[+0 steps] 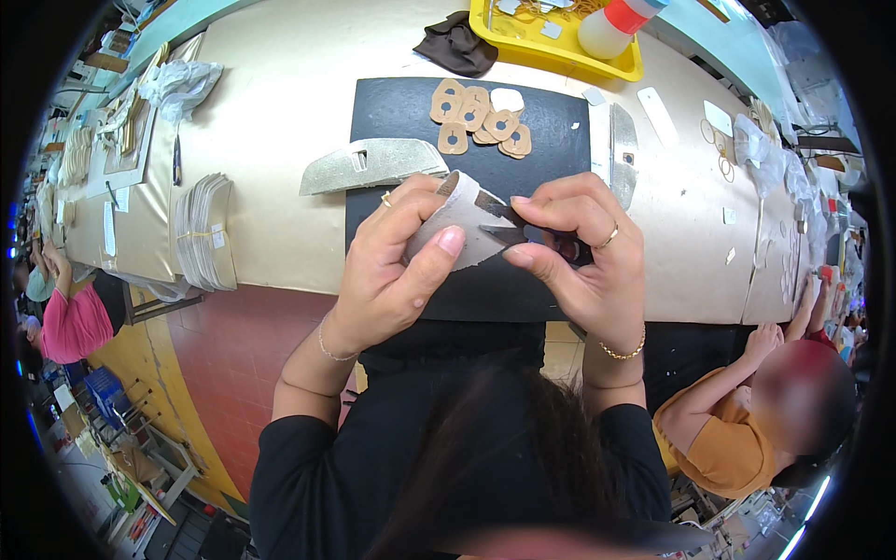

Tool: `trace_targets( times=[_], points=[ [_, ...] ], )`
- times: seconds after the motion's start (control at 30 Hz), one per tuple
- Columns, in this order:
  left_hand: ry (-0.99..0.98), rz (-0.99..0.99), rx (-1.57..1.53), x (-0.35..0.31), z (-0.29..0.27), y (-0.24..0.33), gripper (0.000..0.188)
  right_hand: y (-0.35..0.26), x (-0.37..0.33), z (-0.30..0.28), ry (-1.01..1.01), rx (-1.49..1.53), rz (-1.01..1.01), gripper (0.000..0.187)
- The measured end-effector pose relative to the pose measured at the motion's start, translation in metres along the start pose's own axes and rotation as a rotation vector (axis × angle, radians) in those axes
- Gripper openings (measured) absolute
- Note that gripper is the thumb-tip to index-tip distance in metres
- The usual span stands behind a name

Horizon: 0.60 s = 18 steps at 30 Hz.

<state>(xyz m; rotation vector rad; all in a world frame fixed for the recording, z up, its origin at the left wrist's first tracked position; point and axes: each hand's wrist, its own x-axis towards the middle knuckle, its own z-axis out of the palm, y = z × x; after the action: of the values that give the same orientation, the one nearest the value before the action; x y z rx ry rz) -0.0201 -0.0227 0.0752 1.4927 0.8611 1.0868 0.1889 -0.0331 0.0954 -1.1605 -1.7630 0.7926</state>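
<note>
My left hand (401, 243) is closed around a curled grey sheet piece (476, 238), pale outside and darker inside. At its right edge, my right hand (583, 247) pinches a dark forked piece (504, 213) between thumb and fingers. Whether this is part of the sheet or a separate tool is unclear. Something dark and shiny shows under my right palm, too hidden to name. Below both hands lies a black mat (392, 107). On it are several tan cut-outs with keyhole openings (453, 138) and a white one. A grey-green curved panel (373, 161) rests over the mat's left edge.
A yellow tray (560, 58) with a white red-banded bottle (607, 33) stands at the back, beside a dark cloth (457, 45). Stacked beige panels (203, 233) lie left. Another curved panel (623, 154) lies right. A person in orange (728, 434) sits nearby on the right.
</note>
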Motion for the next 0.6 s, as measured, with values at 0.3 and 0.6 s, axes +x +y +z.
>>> trace_targets(
  times=[0.3,0.6],
  points=[
    [0.032,-0.043,0.011,-0.0019,0.0056,-0.0014,0.023,-0.0069,-0.0006,0.0003,0.04,-0.044,-0.017,0.026],
    [0.041,-0.056,0.004,-0.0036,0.0082,-0.0019,0.023,-0.0083,-0.0004,0.0025,0.082,-0.022,-0.002,0.027]
  ],
)
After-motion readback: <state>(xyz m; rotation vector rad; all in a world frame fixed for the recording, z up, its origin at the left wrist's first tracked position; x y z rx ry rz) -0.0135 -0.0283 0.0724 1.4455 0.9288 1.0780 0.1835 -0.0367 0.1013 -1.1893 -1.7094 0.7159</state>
